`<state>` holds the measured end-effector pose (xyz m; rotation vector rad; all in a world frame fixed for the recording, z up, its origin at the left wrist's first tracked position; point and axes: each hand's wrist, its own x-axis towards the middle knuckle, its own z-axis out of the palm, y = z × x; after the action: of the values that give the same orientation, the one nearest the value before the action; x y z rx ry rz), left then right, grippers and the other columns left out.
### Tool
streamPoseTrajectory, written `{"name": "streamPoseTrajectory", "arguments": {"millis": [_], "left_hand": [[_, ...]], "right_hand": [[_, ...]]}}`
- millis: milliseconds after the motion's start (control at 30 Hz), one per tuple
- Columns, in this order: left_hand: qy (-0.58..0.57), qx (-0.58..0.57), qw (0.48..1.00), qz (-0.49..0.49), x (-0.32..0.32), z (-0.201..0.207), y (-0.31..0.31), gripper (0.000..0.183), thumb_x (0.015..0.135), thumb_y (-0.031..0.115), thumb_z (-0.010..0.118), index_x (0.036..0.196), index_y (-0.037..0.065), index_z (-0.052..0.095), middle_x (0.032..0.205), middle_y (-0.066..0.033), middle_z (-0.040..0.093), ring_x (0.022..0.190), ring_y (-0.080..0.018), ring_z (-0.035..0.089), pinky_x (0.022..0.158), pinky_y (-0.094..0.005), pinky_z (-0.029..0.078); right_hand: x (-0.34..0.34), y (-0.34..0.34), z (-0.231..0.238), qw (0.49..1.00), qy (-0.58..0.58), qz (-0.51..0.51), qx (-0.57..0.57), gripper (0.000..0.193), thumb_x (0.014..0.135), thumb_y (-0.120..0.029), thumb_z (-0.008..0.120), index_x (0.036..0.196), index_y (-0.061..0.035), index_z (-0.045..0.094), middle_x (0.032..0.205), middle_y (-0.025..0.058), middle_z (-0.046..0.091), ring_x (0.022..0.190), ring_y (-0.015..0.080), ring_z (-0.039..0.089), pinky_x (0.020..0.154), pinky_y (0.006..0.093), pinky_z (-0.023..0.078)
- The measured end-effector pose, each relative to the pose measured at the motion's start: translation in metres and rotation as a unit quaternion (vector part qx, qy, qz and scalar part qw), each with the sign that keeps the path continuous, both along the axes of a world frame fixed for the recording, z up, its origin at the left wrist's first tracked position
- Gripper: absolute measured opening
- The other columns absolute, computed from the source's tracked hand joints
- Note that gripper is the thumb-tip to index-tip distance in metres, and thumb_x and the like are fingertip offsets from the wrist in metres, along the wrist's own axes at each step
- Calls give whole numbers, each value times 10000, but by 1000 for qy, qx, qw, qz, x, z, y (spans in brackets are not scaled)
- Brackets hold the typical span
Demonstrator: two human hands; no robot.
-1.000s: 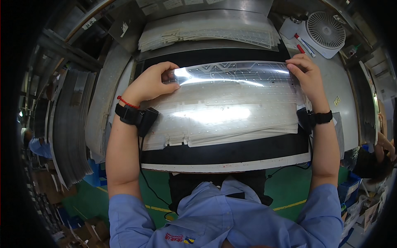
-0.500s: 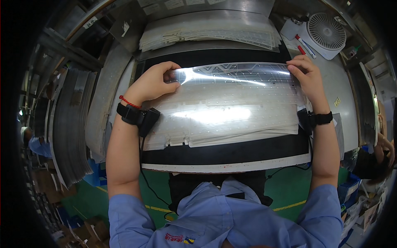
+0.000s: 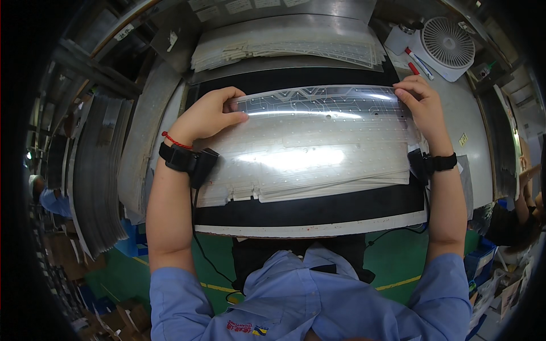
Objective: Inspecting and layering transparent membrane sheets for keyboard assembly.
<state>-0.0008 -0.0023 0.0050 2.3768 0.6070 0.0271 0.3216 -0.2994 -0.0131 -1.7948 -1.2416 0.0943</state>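
Note:
A clear plastic film sheet (image 3: 318, 103) printed with fine circuit lines and dots spans the space between my hands. My left hand (image 3: 219, 111) pinches its left end between thumb and fingers. At the far right corner, my right hand (image 3: 420, 98) grips the same sheet with thumb and fingertips. Under and nearer than it lies a stack of similar clear sheets (image 3: 318, 182) on a black mat (image 3: 307, 210), their edges slightly fanned. Glare whitens part of the stack.
Another pile of clear sheets (image 3: 284, 48) lies at the back, beyond the mat. A white fan (image 3: 448, 44), markers (image 3: 420, 61) and a small bottle (image 3: 401, 38) stand back right. Tall stacks of sheets (image 3: 99, 165) rise at the left. A co-worker's arm (image 3: 526, 193) shows far right.
Reflections on the held sheet have shifted and shrunk near my left hand, showing a slight change in its bend. Both hands stay nearly in place, still gripping it.

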Motion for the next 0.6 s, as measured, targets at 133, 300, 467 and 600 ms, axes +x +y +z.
{"name": "streamPoseTrajectory", "arguments": {"millis": [133, 300, 467, 600], "left_hand": [[-49, -71, 996, 20, 0, -15, 10, 493, 749, 271, 781, 1123, -2, 610, 895, -90, 617, 791, -175, 557, 740, -289, 461], [25, 20, 999, 8, 5, 3, -9, 497, 759, 259, 768, 1146, -3, 599, 958, -108, 642, 838, -184, 587, 773, -300, 475], [-44, -21, 999, 13, -4, -4, 7, 442, 806, 213, 718, 1171, -2, 592, 973, -96, 639, 845, -175, 591, 767, -297, 489], [-146, -148, 970, 123, -7, -20, 33, 264, 943, 184, 560, 1132, 8, 614, 917, -51, 649, 771, -118, 586, 717, -235, 485]], "right_hand": [[0, 2, -1, 1000, -4, -2, 8, 136, 837, -78, 691, 963, -31, 713, 961, 29, 599, 891, 134, 563, 759, 250, 429], [1, 0, -2, 1000, 0, -7, 8, 130, 835, -73, 690, 956, -30, 712, 955, 26, 596, 882, 138, 561, 760, 252, 426], [2, -1, -2, 1000, -8, -7, 20, 123, 838, -71, 683, 949, -21, 705, 954, 30, 594, 878, 142, 560, 769, 254, 427], [4, 0, -4, 999, 16, -18, 33, 118, 847, -70, 673, 945, -12, 701, 957, 34, 596, 879, 138, 564, 777, 255, 432]]}}
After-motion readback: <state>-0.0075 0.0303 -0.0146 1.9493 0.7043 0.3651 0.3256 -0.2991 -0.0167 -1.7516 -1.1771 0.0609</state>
